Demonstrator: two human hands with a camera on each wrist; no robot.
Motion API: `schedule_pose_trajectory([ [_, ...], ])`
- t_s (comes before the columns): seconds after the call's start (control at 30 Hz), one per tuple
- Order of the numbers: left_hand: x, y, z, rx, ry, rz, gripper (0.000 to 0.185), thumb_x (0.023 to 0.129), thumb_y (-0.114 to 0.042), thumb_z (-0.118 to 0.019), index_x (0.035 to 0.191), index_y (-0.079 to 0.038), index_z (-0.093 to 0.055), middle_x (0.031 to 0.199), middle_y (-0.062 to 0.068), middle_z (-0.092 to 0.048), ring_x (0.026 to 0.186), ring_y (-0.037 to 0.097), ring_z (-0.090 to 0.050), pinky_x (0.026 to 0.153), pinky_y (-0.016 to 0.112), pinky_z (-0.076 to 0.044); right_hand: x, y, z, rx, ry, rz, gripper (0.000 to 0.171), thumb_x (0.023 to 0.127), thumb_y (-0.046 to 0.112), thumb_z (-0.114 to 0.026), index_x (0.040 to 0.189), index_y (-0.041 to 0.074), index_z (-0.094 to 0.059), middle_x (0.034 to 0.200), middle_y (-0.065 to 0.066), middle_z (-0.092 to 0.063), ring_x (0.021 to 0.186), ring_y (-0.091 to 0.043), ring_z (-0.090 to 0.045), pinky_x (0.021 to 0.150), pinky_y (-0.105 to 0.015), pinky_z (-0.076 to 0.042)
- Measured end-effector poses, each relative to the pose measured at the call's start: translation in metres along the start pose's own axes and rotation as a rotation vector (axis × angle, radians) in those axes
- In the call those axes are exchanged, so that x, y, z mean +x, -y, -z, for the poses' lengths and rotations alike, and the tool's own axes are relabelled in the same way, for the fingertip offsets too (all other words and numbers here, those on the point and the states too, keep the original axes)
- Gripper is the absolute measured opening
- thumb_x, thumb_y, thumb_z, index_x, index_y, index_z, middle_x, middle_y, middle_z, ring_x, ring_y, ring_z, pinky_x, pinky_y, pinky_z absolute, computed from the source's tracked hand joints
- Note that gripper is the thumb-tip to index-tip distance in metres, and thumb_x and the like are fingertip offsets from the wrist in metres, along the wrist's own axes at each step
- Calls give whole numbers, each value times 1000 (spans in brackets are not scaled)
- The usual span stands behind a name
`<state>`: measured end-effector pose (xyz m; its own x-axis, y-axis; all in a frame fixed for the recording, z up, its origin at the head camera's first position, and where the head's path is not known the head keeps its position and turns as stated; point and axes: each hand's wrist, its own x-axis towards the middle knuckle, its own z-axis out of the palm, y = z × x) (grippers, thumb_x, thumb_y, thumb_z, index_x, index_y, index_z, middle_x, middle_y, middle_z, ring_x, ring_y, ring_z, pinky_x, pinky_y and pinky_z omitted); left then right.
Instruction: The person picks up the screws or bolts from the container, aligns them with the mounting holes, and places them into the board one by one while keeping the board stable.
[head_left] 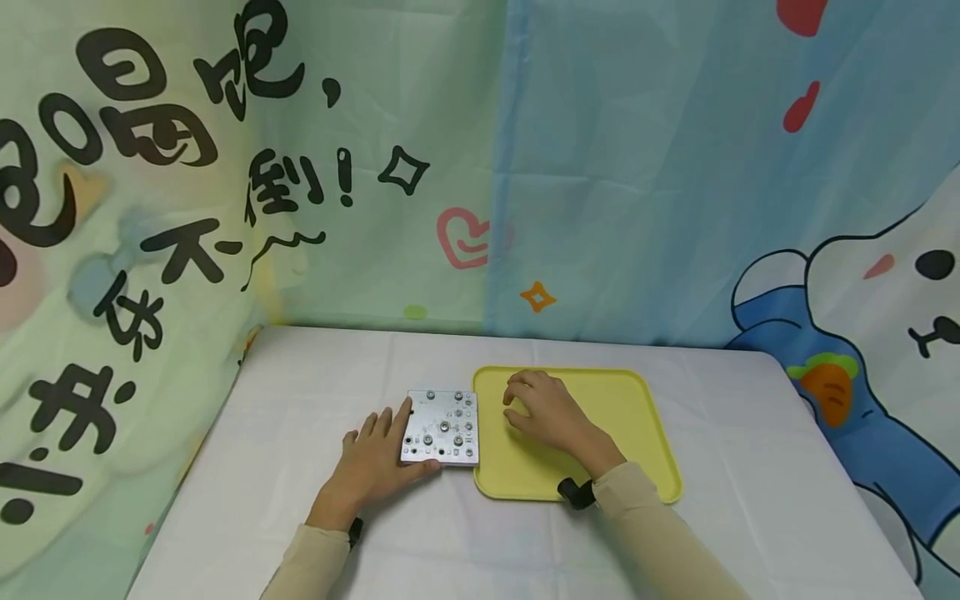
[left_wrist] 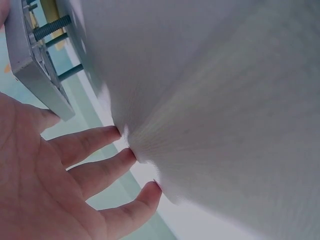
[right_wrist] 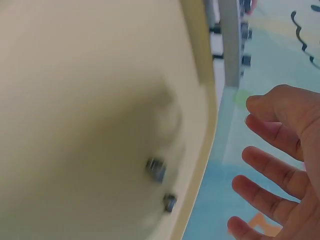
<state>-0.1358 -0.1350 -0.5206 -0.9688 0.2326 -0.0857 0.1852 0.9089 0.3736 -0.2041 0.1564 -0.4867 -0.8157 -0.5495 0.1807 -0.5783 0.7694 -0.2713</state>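
A white cloth-covered table (head_left: pixel 420 542) spreads beneath both hands. The left hand (head_left: pixel 378 462), splayed and unclenched, touches a silver rectangular metal plate with bolts (head_left: pixel 450 412) at its right. The right hand (head_left: pixel 547 408), loosely curved, grasping nothing, hovers over a yellow round-cornered tray (head_left: pixel 630 425) holding small dark metal pieces (right_wrist: pixel 156 170). Beyond the hands hang pale-green fabric with black lettering (head_left: pixel 420 83) and blue fabric with a white cartoon animal (head_left: pixel 847 275).

1. Left of the yellow tray (head_left: pixel 618 400): bare left hand (head_left: pixel 378 458); beige left sleeve (head_left: pixel 309 562); black wristpiece (head_left: pixel 356 532), partly hidden;
2. Over the tray: bare right hand (head_left: pixel 553 412);
3. Across the tray's near edge: beige right sleeve (head_left: pixel 663 537); rounded black wrist device (head_left: pixel 576 493) beside its cuff.
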Motion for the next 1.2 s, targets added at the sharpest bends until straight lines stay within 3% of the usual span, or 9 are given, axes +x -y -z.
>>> schedule_pose_trajectory([
  [0.4,0,1,-1,-1,-5,0,106,83,-76,-59,161,-15,-21,151,25,-41,138,43,-37,100,65,-33,-10,-40,4,-16,3,8,10,88,14,-78,92,13,-69,110,-10,-63,102,-35,-60,83,-57,-48],
  [0.67,0,-1,-1,0,-4,-4,106,83,-75,-60,161,-15,-21,150,25,-41,138,44,-37,100,66,-34,-9,-47,6,-30,56,-31,9,90,10,-76,97,14,-71,111,-10,-62,104,-35,-58,86,-58,-46],
  [1.2,1,1,-2,5,-2,-3,107,83,-77,-58,161,-15,-21,150,25,-41,138,43,-37,101,65,-33,-4,-57,-5,-62,55,-10,9,90,10,-77,94,17,-73,107,-8,-62,98,-32,-57,81,-57,-47],
])
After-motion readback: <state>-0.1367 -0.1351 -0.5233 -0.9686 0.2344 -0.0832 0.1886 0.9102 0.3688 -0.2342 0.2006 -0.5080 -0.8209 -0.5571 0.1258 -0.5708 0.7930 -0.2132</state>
